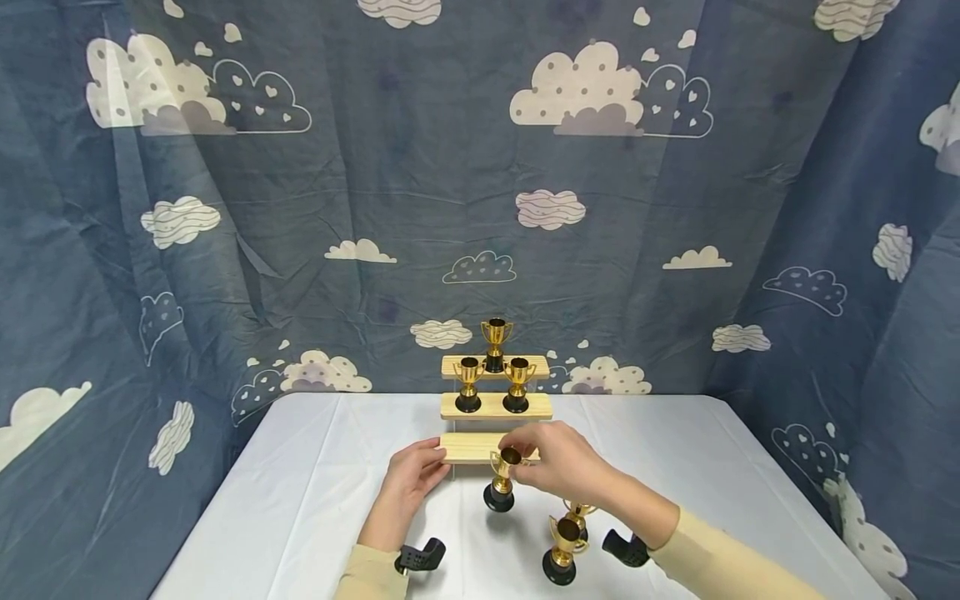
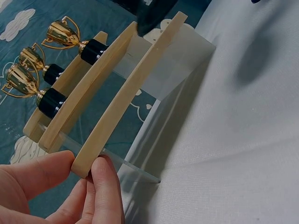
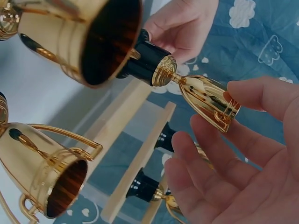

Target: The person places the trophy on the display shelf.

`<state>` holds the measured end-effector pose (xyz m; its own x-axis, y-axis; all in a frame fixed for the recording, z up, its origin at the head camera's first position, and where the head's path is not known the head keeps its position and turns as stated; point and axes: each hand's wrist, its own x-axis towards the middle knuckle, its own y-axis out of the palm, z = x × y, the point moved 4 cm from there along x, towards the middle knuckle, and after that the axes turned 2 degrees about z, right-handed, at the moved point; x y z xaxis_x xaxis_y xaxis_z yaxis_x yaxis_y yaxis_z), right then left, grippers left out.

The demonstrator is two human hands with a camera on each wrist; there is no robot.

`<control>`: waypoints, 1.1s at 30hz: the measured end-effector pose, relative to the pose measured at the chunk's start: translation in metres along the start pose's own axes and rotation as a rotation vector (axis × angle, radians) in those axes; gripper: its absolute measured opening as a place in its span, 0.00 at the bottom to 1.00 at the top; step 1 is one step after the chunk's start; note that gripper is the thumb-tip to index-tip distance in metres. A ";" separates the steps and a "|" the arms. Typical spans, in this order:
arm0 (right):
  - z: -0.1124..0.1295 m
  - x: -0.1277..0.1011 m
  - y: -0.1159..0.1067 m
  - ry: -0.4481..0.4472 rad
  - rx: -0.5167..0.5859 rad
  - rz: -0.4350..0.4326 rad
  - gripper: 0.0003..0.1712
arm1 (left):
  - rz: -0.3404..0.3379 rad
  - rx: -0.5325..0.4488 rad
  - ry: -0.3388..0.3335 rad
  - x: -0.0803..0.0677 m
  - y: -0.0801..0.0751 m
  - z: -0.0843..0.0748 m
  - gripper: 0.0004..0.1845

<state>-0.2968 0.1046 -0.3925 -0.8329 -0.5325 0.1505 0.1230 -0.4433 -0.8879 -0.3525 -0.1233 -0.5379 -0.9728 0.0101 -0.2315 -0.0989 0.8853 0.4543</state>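
Your right hand [image 1: 558,461] pinched a small gold trophy [image 1: 503,482] by its cup rim, stem upright, black base hanging just before the lowest wooden step [image 1: 472,447]. Your left hand [image 1: 408,475] gripped that step's left end, thumb and fingers clamped, beside the trophy.

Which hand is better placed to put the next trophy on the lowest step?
Right. The right hand already pinches a trophy by its cup, just in front of the lowest step. The left hand grips that step's left end, steadying the stand.
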 end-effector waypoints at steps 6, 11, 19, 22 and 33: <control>0.002 0.002 -0.006 -0.029 0.006 -0.047 0.16 | -0.013 0.002 -0.007 0.000 0.001 -0.001 0.27; 0.004 0.005 -0.011 -0.043 -0.004 -0.088 0.16 | -0.014 0.003 -0.011 0.000 0.001 -0.001 0.26; 0.005 0.010 -0.017 -0.039 -0.006 -0.100 0.16 | 0.002 0.006 -0.005 -0.001 0.001 -0.001 0.27; 0.005 0.014 -0.019 -0.032 0.002 -0.096 0.16 | 0.003 0.008 -0.008 -0.002 0.001 -0.001 0.28; 0.011 0.032 -0.031 -0.057 0.002 -0.104 0.17 | 0.016 0.005 -0.006 -0.003 0.002 -0.002 0.28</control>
<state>-0.3214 0.0939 -0.3554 -0.8090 -0.5240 0.2665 0.0385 -0.4995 -0.8654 -0.3497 -0.1227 -0.5348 -0.9729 0.0275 -0.2295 -0.0820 0.8874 0.4537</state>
